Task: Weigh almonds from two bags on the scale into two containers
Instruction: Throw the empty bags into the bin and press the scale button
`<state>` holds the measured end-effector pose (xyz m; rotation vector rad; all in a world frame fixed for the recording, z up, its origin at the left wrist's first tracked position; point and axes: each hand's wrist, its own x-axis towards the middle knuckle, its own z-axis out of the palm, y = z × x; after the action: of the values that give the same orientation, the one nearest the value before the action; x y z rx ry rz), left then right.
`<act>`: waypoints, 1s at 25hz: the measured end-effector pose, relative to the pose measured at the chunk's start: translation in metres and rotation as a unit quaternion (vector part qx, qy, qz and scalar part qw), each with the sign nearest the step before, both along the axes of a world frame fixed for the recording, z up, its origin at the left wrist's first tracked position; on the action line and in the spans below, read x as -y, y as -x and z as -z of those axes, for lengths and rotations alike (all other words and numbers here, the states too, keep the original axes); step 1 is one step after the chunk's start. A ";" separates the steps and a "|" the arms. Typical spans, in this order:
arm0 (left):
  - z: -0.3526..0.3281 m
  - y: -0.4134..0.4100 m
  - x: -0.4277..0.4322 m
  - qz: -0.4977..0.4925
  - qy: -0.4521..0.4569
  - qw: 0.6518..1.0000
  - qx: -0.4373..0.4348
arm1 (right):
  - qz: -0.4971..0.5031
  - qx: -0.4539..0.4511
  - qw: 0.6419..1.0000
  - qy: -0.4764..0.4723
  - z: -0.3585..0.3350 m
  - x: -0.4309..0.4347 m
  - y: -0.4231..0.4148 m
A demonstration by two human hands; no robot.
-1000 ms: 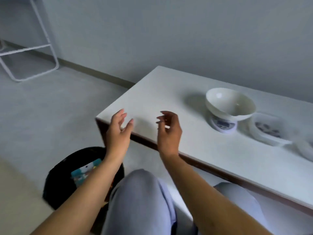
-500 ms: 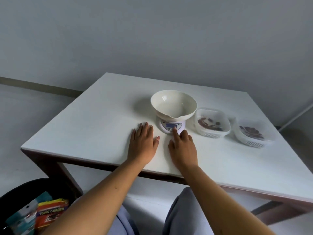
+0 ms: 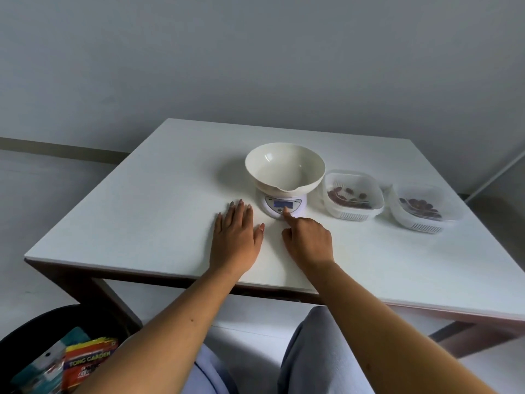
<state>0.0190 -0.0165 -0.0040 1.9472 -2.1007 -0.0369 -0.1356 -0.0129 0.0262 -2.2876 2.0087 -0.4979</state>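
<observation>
A white digital scale [image 3: 295,205] sits mid-table with an empty cream bowl [image 3: 285,167] on top. My right hand [image 3: 308,238] points its index finger at the button below the scale's display; the other fingers are curled. My left hand [image 3: 237,237] lies flat on the table just left of the scale, fingers apart, holding nothing. To the right of the scale stand two clear plastic containers, the nearer one [image 3: 353,194] and the farther one [image 3: 423,208], each with several almonds inside.
The white table [image 3: 159,211] has a dark frame and stands against a grey wall. On the floor at lower left, a black bin [image 3: 31,334] holds two snack bags [image 3: 85,362]. My knees [image 3: 312,354] are under the table's near edge.
The view swung from the floor and table corner to face the table. Both hands came down onto the table; the right index finger reached the scale's button.
</observation>
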 end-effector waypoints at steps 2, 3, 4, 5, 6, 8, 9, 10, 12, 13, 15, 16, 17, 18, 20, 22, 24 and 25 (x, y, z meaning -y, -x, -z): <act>0.000 -0.001 0.000 0.000 -0.002 1.000 0.008 | -0.005 -0.002 1.000 0.016 0.001 -0.006 -0.003; -0.002 -0.001 -0.001 -0.001 -0.004 1.000 0.014 | -0.002 0.001 0.999 0.032 0.003 -0.010 -0.004; -0.002 -0.001 -0.001 -0.002 -0.010 1.000 0.020 | 0.005 0.010 0.999 0.044 0.004 -0.013 -0.004; -0.003 0.000 -0.002 -0.003 -0.016 1.000 0.024 | 0.017 0.021 0.998 0.051 0.005 -0.014 -0.003; -0.005 0.000 -0.001 -0.003 -0.021 0.999 0.025 | 0.033 0.027 0.998 0.053 0.006 -0.014 -0.002; -0.008 -0.001 -0.003 -0.003 -0.022 0.999 0.026 | 0.068 0.018 0.997 0.032 0.009 -0.014 0.000; -0.010 -0.001 -0.004 -0.003 -0.021 0.999 0.027 | 0.077 0.009 0.997 0.010 0.010 -0.014 0.002; -0.010 -0.001 -0.006 -0.003 -0.019 0.999 0.028 | 0.075 0.003 0.997 -0.011 0.012 -0.013 0.003; -0.008 -0.001 -0.004 -0.002 -0.009 0.999 0.031 | 0.050 0.002 0.998 -0.035 0.014 -0.009 0.004; -0.008 0.000 -0.001 0.002 -0.008 0.999 0.033 | 0.043 0.000 0.998 -0.040 0.016 -0.008 0.003; -0.004 0.000 -0.001 0.001 -0.007 0.999 0.042 | 0.041 -0.003 0.998 -0.040 0.020 -0.007 0.003; -0.003 -0.001 -0.005 -0.001 0.006 0.999 0.050 | 0.041 -0.004 0.999 -0.030 0.020 -0.010 0.003; -0.003 -0.002 -0.005 -0.002 0.016 0.998 0.056 | 0.039 -0.007 0.999 -0.023 0.018 -0.010 0.003; -0.001 -0.002 -0.005 0.001 0.008 0.998 0.061 | 0.041 -0.010 0.999 -0.030 0.020 -0.010 0.003; -0.002 -0.001 -0.004 0.014 -0.006 0.997 0.071 | 0.050 -0.020 0.998 -0.033 0.021 -0.010 0.002; -0.003 0.000 -0.006 0.016 -0.038 0.997 0.066 | 0.055 -0.026 0.997 -0.054 0.020 -0.012 0.001; -0.006 0.000 -0.009 0.003 -0.053 0.996 0.076 | 0.058 -0.025 0.996 -0.063 0.020 -0.014 0.001; -0.007 0.002 -0.010 0.000 -0.054 0.995 0.081 | 0.060 -0.021 0.996 -0.068 0.020 -0.014 0.002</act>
<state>0.0173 -0.0066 0.0034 2.0765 -2.2448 0.0080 -0.1373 0.0007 0.0065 -2.1266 2.1367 -0.3108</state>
